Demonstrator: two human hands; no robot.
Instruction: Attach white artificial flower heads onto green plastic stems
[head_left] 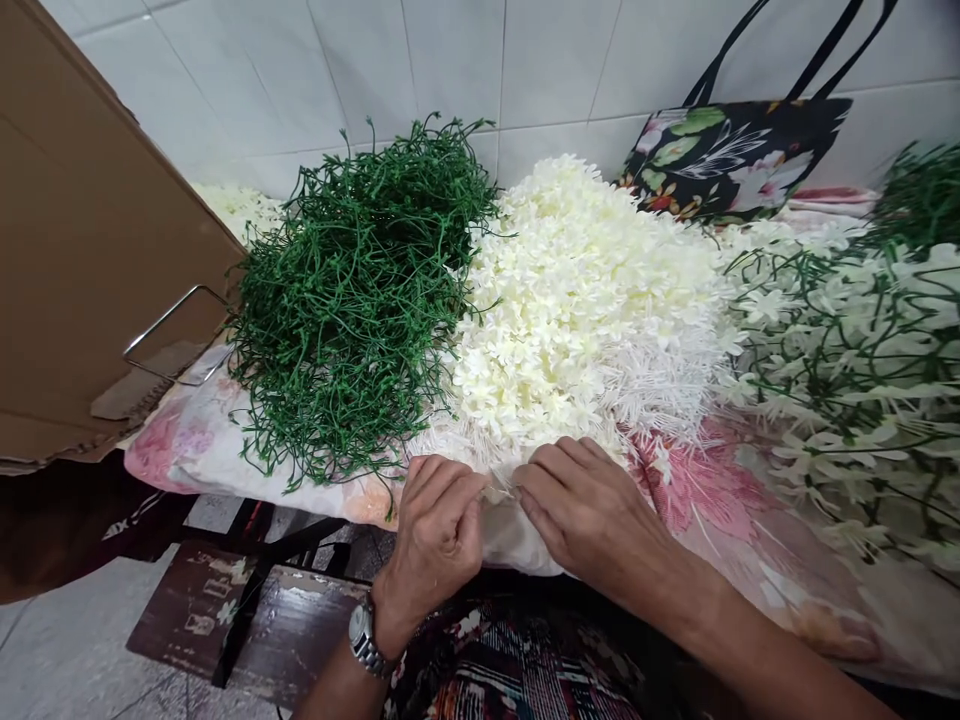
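My left hand (437,528) and my right hand (581,505) meet at the near edge of a floral cloth (720,480), fingertips pinched together on a small white flower piece (507,488). Just beyond them lies a big heap of cream-white artificial blossoms (585,300). Left of that heap sits a tangled mound of green plastic stems (360,300). A metal wristwatch (365,638) is on my left wrist.
Finished sprigs of green stems with white flowers (847,370) pile up at the right. A brown cardboard box (82,250) with a wire handle stands at the left. A black floral tote bag (735,155) leans on the tiled wall. A dark wooden stool (247,610) stands below.
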